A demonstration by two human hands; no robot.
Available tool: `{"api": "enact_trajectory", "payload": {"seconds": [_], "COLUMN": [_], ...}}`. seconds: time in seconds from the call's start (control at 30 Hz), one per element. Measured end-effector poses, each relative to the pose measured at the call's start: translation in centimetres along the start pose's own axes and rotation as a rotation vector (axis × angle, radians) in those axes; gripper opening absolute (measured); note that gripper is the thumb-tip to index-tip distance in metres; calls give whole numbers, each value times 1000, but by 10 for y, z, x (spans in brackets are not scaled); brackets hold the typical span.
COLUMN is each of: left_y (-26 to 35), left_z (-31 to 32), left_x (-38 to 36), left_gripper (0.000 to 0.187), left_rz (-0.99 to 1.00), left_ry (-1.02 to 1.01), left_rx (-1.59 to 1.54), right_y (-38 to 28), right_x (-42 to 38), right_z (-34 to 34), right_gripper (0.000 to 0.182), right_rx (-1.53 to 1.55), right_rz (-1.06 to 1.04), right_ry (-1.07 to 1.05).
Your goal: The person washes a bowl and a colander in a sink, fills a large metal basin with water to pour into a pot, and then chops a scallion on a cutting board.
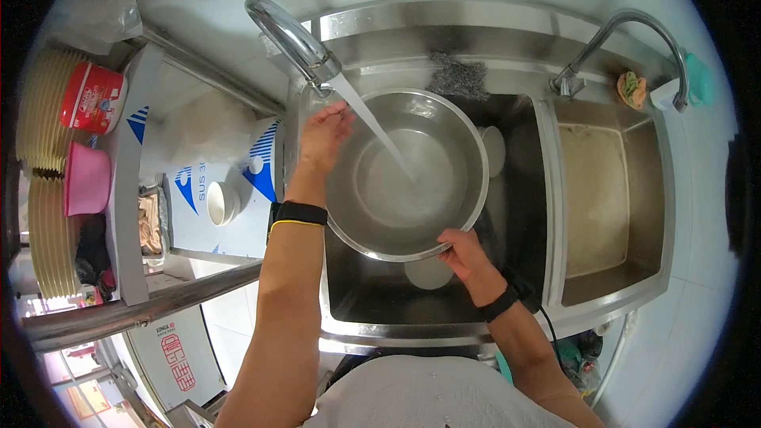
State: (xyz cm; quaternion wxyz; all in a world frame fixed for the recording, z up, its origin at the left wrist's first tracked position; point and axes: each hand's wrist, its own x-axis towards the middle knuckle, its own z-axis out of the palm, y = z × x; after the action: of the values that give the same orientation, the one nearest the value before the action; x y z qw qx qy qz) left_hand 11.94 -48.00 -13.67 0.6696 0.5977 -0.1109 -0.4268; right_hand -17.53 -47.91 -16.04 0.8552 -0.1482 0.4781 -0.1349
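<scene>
A large stainless-steel basin (349,230) rests over the dark left sink bowl (519,269), with water in its bottom. From the chrome faucet (317,71) on the left, a stream of water (369,119) pours into it. My right hand (466,255) grips the basin's near rim, thumb over the edge; part of the fingers is hidden beneath. Beside the faucet's mouth and the basin's left rim, my left hand (325,136) is raised with its fingers loosely bent, holding nothing visible. Pale round dishes (493,150) show partly from under the basin.
The second sink bowl (594,198) lies to the right under another curved faucet (618,24). A dark steel-wool scourer (458,77) and a yellow-green sponge (632,89) sit on the back ledge. At left, a shelf holds white bowls (222,204), a pink tub (87,180) and stacked plates (51,238).
</scene>
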Motion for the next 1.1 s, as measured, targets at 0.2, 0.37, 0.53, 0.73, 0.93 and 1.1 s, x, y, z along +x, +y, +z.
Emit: {"api": "enact_trajectory", "payload": {"seconds": [0.2,0.37,0.53,0.73,0.93,1.1], "left_y": [0,1,1,0,-2,0], "left_z": [0,3,4,1,-1,3], "left_x": [2,1,2,3,3,-1], "left_gripper": [22,22,22,22,21,20], "left_rz": [-25,-51,-56,-59,-53,-43], "left_ry": [29,53,77,60,46,70], "left_rx": [-62,-74,-85,-95,-122,-131], "right_y": [-1,2,2,1,1,1], "right_x": [0,3,4,1,3,5], "right_z": [0,-2,-2,1,0,-3], "right_gripper": [29,28,23,24,30,32], "right_rx": [-20,-12,-15,-9,-18,-19], "right_rz": [-5,-14,-31,-34,1,13], "right_ry": [11,15,3,8,39,28]}}
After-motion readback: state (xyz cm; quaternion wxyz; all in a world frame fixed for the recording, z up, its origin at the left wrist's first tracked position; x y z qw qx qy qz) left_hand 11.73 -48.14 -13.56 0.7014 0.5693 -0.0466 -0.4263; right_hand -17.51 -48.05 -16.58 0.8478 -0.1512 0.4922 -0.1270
